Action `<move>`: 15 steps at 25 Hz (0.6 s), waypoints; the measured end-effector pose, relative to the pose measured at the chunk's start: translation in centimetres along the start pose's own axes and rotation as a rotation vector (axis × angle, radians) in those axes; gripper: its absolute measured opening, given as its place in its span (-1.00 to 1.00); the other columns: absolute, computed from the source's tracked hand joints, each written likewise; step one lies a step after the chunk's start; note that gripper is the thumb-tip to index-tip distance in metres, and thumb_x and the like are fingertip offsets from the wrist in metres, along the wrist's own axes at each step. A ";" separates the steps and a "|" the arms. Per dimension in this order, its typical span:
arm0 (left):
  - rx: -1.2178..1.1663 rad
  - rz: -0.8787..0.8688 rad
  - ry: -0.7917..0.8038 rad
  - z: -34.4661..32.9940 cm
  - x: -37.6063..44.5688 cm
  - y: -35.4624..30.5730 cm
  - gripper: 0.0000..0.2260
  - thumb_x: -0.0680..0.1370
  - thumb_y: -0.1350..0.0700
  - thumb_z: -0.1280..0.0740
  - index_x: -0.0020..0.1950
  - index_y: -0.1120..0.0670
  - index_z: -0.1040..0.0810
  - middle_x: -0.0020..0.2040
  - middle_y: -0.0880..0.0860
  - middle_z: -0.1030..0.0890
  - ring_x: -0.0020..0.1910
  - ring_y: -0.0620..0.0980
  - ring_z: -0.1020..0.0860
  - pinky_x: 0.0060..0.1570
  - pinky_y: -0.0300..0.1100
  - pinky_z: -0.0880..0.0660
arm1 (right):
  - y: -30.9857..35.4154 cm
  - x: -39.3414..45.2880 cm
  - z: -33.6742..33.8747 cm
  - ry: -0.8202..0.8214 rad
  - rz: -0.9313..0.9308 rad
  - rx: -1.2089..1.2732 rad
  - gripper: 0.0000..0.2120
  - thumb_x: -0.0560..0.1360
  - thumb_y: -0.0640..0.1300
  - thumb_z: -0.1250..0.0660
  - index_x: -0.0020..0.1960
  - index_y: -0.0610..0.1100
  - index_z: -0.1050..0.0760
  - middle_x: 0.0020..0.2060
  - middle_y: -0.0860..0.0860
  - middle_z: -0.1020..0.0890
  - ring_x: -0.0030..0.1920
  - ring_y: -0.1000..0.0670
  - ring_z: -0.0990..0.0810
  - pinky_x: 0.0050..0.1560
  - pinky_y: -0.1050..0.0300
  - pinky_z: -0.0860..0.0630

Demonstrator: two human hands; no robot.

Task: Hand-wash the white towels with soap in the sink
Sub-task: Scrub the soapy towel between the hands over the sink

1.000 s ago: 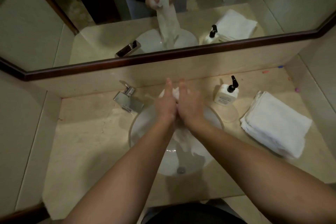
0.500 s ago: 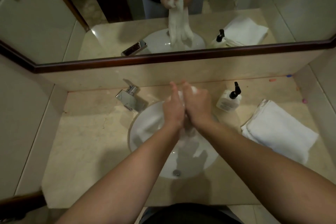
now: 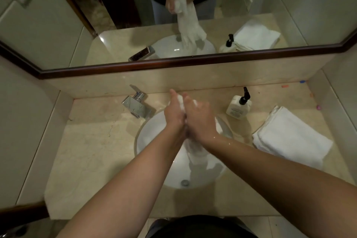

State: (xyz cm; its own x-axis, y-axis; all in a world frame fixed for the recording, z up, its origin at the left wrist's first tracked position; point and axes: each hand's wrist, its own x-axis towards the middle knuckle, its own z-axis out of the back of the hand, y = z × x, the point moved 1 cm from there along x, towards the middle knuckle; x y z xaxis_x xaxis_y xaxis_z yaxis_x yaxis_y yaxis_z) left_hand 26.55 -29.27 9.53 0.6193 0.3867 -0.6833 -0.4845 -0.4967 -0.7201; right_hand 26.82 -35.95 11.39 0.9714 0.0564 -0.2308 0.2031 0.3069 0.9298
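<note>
At frame centre, the left hand point(image 3: 173, 114) and right hand point(image 3: 199, 118) clamp a wet white towel point(image 3: 195, 152) between them. Its top bunches between the fingers point(image 3: 174, 94). The rest hangs into the sink point(image 3: 150, 137).

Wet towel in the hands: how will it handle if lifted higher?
Likely floppy: the wet towel hangs limp from both hands into the sink. Probably heavy with water, and maybe slippery, given the suds on it.

sink point(image 3: 152, 141): glossy white ceramic
faucet point(image 3: 135, 105): polished metal
folded towels point(image 3: 291, 137): matt white cloth
bench point(image 3: 90, 141): smooth beige stone
</note>
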 end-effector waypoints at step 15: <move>0.022 -0.018 -0.011 1.3 -0.7 -0.4 -0.46 0.62 -0.30 -0.16 0.09 0.17 -0.61 -0.08 0.14 -0.69 -0.12 0.05 -0.66 -0.22 -0.16 -0.59 | -0.9 -1.6 -1.3 -0.038 -0.063 0.054 -0.48 0.64 0.08 -0.18 -0.46 -0.06 -0.42 -0.56 0.07 -0.48 -0.51 0.14 -0.47 -0.44 0.25 -0.37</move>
State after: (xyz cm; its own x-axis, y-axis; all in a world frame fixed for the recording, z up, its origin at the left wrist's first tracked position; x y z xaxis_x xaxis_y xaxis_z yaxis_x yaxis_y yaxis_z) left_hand 25.52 -28.33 10.19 0.6215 0.4040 -0.6713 -0.4866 -0.4725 -0.7348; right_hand 24.90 -35.13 10.53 0.9602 0.0025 -0.2791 0.2692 0.2567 0.9283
